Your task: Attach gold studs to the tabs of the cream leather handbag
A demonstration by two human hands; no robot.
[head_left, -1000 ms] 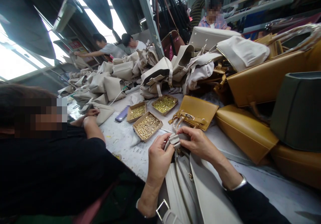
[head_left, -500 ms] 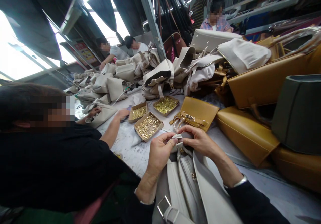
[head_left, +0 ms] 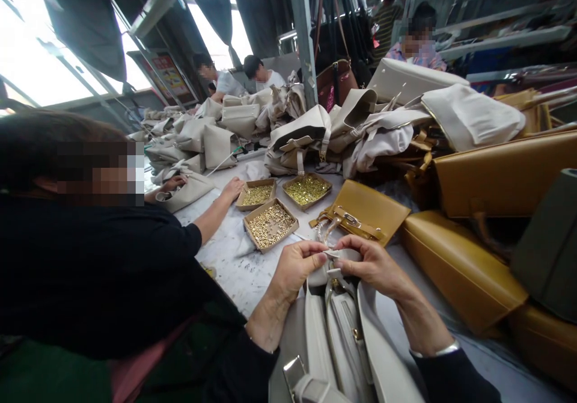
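A pale grey handbag (head_left: 315, 325) stands upright in front of me, its top open and its zipped inner pocket showing. At its far end my left hand (head_left: 295, 267) pinches a light strap end (head_left: 333, 254) between thumb and fingers. My right hand (head_left: 372, 264) grips the same strap from the other side, thumb and forefinger closed on it. Any small part between the fingertips is hidden. A metal buckle (head_left: 294, 372) hangs on a strap at the bag's near left.
Beyond my hands are cardboard trays of small gold hardware (head_left: 270, 225). A mustard bag (head_left: 372, 207) lies behind my right hand, with more mustard bags (head_left: 464, 264) at right. Pale bags (head_left: 238, 120) are heaped behind. A co-worker (head_left: 90, 258) sits close on the left.
The view has shifted, so the scene sits further right. Both hands stay on the strap, fingers slightly repositioned. The co-worker's hand has moved up beside the hardware tray.
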